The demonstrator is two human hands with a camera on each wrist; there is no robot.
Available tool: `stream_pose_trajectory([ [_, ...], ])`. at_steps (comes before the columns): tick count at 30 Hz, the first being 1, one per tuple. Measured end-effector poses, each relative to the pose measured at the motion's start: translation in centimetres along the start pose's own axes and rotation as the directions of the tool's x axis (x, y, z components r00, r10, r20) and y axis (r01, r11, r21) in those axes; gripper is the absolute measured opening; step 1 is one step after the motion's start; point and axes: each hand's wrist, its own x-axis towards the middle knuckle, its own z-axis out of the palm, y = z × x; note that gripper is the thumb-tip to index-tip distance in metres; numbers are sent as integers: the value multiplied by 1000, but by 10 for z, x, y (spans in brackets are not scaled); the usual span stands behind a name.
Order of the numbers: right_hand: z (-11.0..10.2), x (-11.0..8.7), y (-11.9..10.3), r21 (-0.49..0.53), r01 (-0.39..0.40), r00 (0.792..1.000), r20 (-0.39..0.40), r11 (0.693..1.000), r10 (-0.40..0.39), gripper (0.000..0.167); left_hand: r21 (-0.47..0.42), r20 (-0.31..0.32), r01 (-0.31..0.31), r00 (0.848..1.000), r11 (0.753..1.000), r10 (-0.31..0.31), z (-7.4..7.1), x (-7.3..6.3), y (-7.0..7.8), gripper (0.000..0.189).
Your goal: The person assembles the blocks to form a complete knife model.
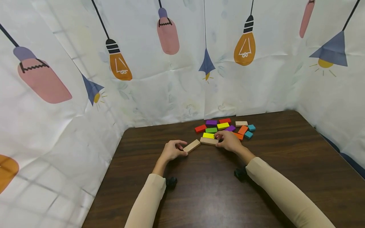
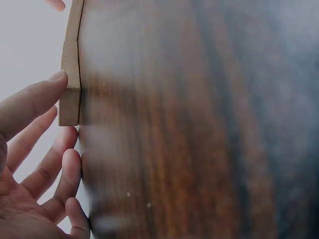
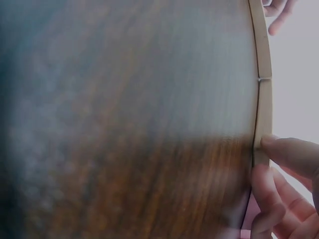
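Two plain wooden blocks lie flat on the dark table, end to end at a shallow angle. My left hand (image 1: 172,150) pinches the outer end of the left wooden block (image 1: 192,146); in the left wrist view its thumb presses that block's (image 2: 73,64) near side, the fingers behind. My right hand (image 1: 229,140) holds the right end of the right wooden block (image 1: 208,141) between thumb and fingers. The right wrist view shows the thumb on this block's (image 3: 264,109) side and a thin seam where the two blocks meet. A yellow block (image 1: 208,135) lies just behind the right block.
Beyond my right hand lie several coloured blocks, among them a green block (image 1: 211,130), a red block (image 1: 201,128), a purple block (image 1: 211,122), an orange block (image 1: 243,129) and a blue block (image 1: 248,135). Another plain block (image 1: 241,123) sits farther back. A printed curtain (image 1: 182,88) hangs behind the table (image 1: 205,196).
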Motion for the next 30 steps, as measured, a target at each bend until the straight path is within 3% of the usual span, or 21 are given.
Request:
stream_pose_trajectory([
  [9, -3, -1, 3, 47, 22, 1000, 17, 999, -23, 40, -7, 4, 5, 1000, 1000, -5, -1, 0, 1, 39],
  [17, -4, -6, 4, 153, -20, 996, 83, 988, 7, 41, 23, 0, 29, 1000, 999, -29, -5, -2, 1, 30],
  [30, -9, -20, 14, 183, -70, 986, 159, 981, 41, 37, 29, 94, 35, 995, 999, -38, -19, -5, -6, 29],
])
